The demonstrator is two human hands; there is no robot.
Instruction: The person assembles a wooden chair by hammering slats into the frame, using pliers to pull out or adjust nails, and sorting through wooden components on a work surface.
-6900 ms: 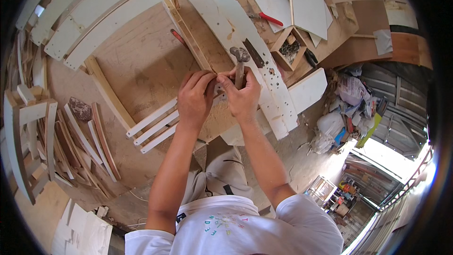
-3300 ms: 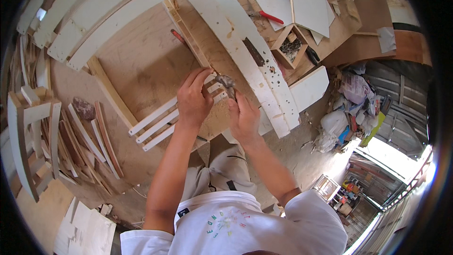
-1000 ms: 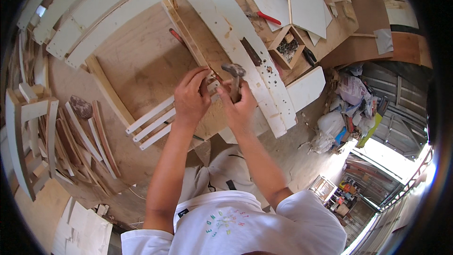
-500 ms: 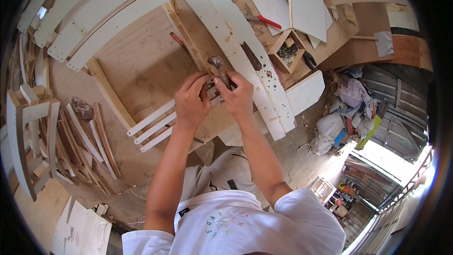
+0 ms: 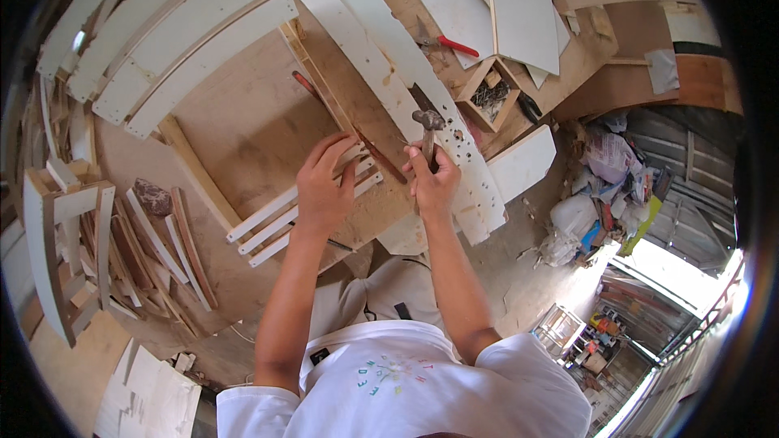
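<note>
My right hand [image 5: 436,186] is closed around the handle of a hammer [image 5: 428,120], its grey metal head raised above the perforated white board. My left hand [image 5: 326,182] is at the right ends of several narrow white slats [image 5: 280,231], which join a wooden frame rail [image 5: 320,85]. Its thumb and fingertips come together at the top slat; whatever they pinch is too small to make out. Just right of those fingertips lies a thin reddish-brown strip [image 5: 381,156], slanting across the corner between both hands.
A red-handled pair of pliers [image 5: 456,45] lies beyond the long white board [image 5: 357,28]. Near it stands a hexagonal wooden box [image 5: 492,95] of nails. A red-handled tool [image 5: 304,81] rests by the rail. Wood offcuts [image 5: 162,251] and a stone [image 5: 152,196] lie at left.
My right hand has moved right, away from my left hand, lifting the hammer over the white board. My left hand stays at the slat ends. The reddish-brown strip now shows between them.
</note>
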